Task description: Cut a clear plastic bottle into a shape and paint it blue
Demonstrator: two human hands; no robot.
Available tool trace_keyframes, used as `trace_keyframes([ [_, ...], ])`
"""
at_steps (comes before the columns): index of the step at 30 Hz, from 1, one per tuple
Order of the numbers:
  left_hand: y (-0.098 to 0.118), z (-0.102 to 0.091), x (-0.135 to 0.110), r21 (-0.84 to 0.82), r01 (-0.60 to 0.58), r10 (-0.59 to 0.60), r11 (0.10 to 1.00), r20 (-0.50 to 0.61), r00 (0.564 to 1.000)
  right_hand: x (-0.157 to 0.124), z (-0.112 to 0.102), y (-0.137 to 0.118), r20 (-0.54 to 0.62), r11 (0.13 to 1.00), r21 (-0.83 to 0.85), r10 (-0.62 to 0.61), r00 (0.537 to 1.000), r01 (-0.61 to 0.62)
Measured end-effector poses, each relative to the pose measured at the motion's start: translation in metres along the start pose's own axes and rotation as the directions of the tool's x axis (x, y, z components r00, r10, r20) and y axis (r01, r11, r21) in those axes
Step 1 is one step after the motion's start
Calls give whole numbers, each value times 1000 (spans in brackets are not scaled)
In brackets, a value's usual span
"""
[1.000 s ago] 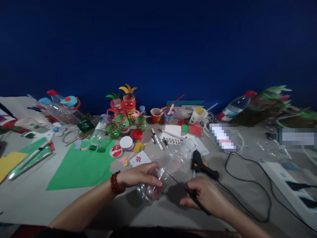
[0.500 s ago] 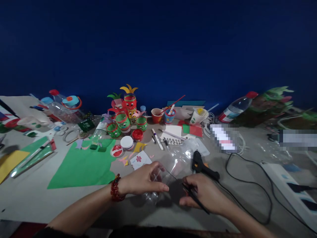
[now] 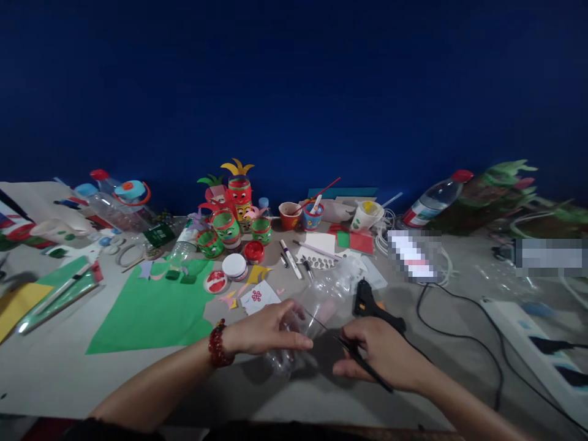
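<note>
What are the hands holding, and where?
Left hand grips the clear bottle near its base; right hand grips a thin dark tool by its handle.

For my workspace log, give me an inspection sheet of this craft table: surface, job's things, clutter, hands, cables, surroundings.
Surface: grey table, largely covered with craft material.
Job's things: clear plastic bottle lying on its side; thin dark tool pointing at it.
Clutter: green paper sheet, decorated cups, glue gun, red-capped bottle.
Hands: left hand grips the clear plastic bottle; right hand holds the thin dark tool.
Cables: black cable loops across the table right of the glue gun; white power strip.
Surroundings: dark blue wall; no other person seen.
</note>
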State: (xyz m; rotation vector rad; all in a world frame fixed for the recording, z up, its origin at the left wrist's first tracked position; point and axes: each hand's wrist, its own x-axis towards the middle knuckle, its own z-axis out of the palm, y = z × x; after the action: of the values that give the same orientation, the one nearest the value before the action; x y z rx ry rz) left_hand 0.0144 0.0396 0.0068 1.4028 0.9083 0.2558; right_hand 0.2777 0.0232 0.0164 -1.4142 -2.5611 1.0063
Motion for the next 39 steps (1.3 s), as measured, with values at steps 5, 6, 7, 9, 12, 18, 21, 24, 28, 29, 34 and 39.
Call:
trace_keyframes([
  [5, 1, -2, 3, -102, 49, -41, 994, 81, 996, 0, 1, -1, 13, 1000, -10, 13, 1000, -13],
  [6, 2, -3, 3, -88, 48, -43, 995, 63, 997, 1, 3, -1, 8, 1000, -5, 27, 1000, -27],
  [7, 3, -4, 3, -70, 44, -41, 997, 40, 998, 1, 4, 0, -6, 999, 1, 38, 999, -38],
  [9, 6, -4, 2, -55, 30, -30, 998, 6, 1000, 1, 8, 3, -52, 999, 18, 49, 997, -48],
  [12, 10, -3, 1, -124, 8, -9, 992, -10, 1000, 1, 13, 9, -115, 998, 53, 49, 992, -43],
  [18, 7, 2, 5, -281, 5, -6, 960, -2, 1000, 0, 20, 20, -166, 997, 80, 25, 986, -12],
  [21, 4, 4, 6, -301, -24, 20, 953, -15, 1000, -1, 19, 20, -153, 995, 94, 39, 987, -25],
  [24, 3, 6, 5, -283, -49, 47, 958, -14, 999, -2, 14, 17, -114, 994, 105, 36, 993, -24],
  [28, 2, 7, 6, -213, -22, 26, 977, 14, 1000, -2, 7, 13, -46, 993, 118, 21, 999, -15],
  [29, 2, 7, 6, -196, -19, 21, 980, 6, 1000, -2, 5, 13, -46, 993, 114, 18, 999, -13],
  [34, 3, 7, 5, -170, -28, 25, 985, -21, 999, 1, 3, 16, -78, 996, 83, -28, 997, 35],
  [39, 4, 8, 2, -231, -83, 75, 969, -44, 996, 1, 5, 17, -127, 997, 73, -26, 992, 36],
])
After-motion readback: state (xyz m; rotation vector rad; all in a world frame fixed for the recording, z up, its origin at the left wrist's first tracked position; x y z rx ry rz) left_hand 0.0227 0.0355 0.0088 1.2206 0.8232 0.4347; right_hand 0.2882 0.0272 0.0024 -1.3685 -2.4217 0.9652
